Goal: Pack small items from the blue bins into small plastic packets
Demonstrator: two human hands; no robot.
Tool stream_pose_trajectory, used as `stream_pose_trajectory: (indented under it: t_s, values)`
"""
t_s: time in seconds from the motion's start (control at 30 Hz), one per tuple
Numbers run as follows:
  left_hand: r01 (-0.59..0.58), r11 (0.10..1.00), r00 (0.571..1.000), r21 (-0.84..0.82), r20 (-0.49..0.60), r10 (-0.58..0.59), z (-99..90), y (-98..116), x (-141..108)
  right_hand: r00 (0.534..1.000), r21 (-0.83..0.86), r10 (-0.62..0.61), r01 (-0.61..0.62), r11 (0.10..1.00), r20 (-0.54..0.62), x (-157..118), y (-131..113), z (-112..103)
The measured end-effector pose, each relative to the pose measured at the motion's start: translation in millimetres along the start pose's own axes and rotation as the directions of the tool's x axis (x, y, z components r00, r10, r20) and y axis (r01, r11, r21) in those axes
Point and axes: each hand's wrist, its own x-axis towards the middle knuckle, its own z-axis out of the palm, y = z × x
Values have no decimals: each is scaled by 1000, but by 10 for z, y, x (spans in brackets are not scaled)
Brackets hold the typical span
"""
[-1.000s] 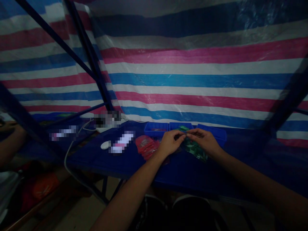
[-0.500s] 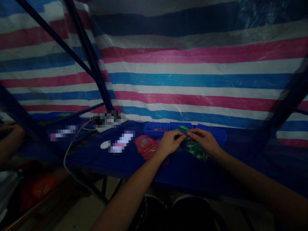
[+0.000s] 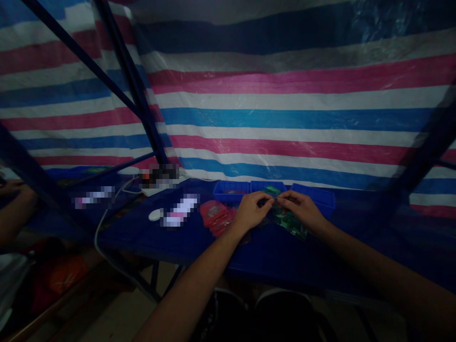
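My left hand (image 3: 253, 209) and my right hand (image 3: 299, 207) meet over the table, each with thumb and forefinger pinched together. Between the fingertips is something small and thin that I cannot make out. Below my right hand lies a heap of shiny green packets (image 3: 290, 223). Left of my left hand, a pile of red packets (image 3: 216, 216) rests on the table, partly covered by my forearm. Behind my hands stand a left blue tray (image 3: 231, 186), a middle blue tray (image 3: 257, 185) with green packets in it, and a right blue tray (image 3: 326, 195).
On the blue table (image 3: 142, 237) lie a round white object (image 3: 156, 215) and a blurred-out bright object (image 3: 181, 210). A white cable (image 3: 101, 225) hangs over the left edge. Blue metal posts (image 3: 131, 85) frame a striped sheet (image 3: 285, 99). Another person's arm (image 3: 17, 209) is at far left.
My hands stay in nearly the same place. The fingertips have shifted slightly, and the gap inside my left thumb and forefinger looks a little wider.
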Motion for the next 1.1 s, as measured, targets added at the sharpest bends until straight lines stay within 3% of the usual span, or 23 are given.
stream_pose_trajectory:
  t_s: [0.37, 0.6, 0.77, 0.83, 0.93, 1.03, 1.1]
  values:
    - [43, 999, 999, -28, 16, -43, 13, 22, -7, 995, -39, 1, 3, 999, 96, 17, 88, -9]
    - [26, 1000, 999, -7, 19, -26, -10, 26, -10, 1000, 10, 15, -15, 1000, 14, 5, 42, 0]
    - [-12, 999, 998, 47, 59, 9, 14, 9, -20, 988, -173, -112, 93, 980, -102, 52, 23, -126]
    - [-55, 995, 994, 88, 100, 46, 39, -11, -32, 964, -351, -215, 149, 924, -157, 71, -24, -239]
    - [-123, 985, 980, 118, 173, 102, 92, -67, -61, 913, -649, -377, 193, 736, -155, 97, -123, -472]
    - [-158, 979, 964, 127, 236, 125, 141, -143, -90, 871, -812, -471, 172, 557, -139, 140, -166, -739]
    - [-147, 979, 958, 140, 267, 106, 160, -188, -98, 873, -878, -478, 153, 453, -95, 183, -130, -892]
